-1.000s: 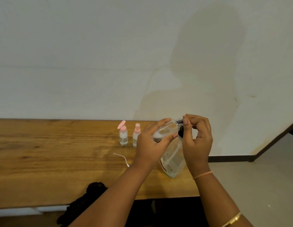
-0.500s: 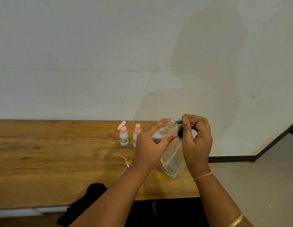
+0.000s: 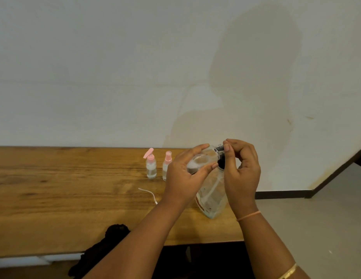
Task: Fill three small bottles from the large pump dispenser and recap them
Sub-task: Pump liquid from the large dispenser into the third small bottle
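My left hand holds a small clear bottle tilted on its side, with liquid and foam inside. Thumb and forefinger of my right hand pinch the dark ribbed top at that bottle's right end. Right behind and below my hands, the large clear dispenser stands on the wooden table, its black collar showing between my fingers. Two small bottles with pink tops stand upright to the left, holding clear liquid.
A thin white tube lies on the table left of my left wrist. A black cloth hangs over the table's front edge. The wall runs along the back, and the table ends just right of the dispenser, with floor beyond.
My hands stay in place with the small bottle. The right fingers have shifted slightly around its top.
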